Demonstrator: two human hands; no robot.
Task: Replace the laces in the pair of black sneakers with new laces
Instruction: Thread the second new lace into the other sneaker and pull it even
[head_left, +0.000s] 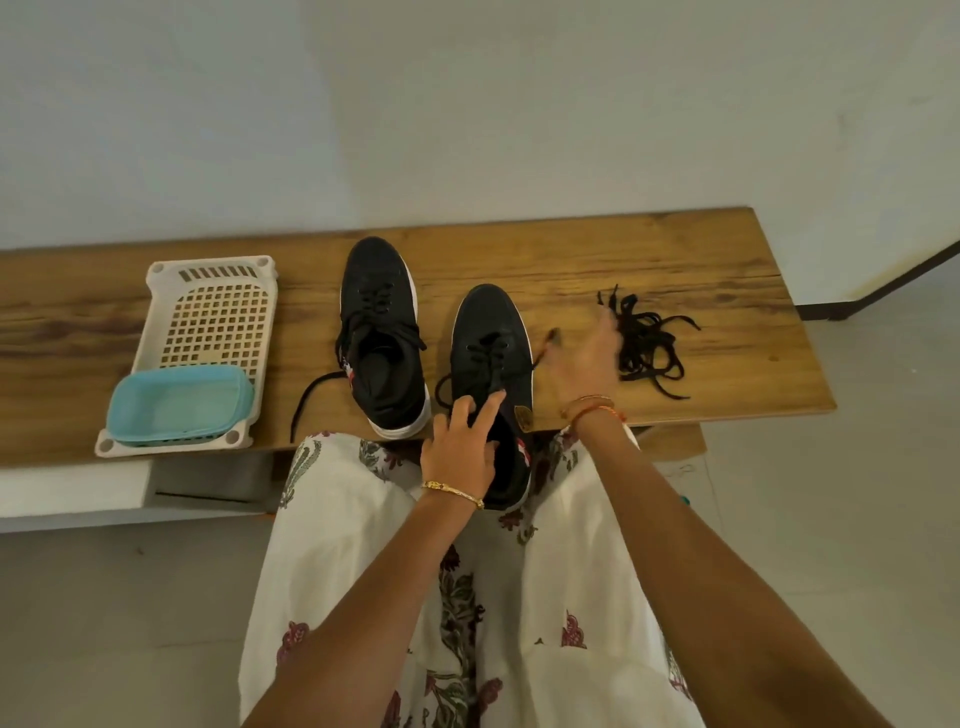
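On bench (675, 249): white basket (156, 291) holds blue tub (179, 402).

Left sneaker (382, 332): black, white sole, upright on bench, toe pointing away, laced, lace ends loose.
Right sneaker (493, 374): black, laced, heel overhanging near bench edge.
Loose laces (647, 343): black tangled pile, right of both sneakers.

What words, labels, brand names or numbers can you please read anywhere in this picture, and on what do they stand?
No text is readable.
Gold emblem on the nearer black sneaker: too small and blurred to read.
Red-and-white mark on the farther black sneaker: no legible letters.
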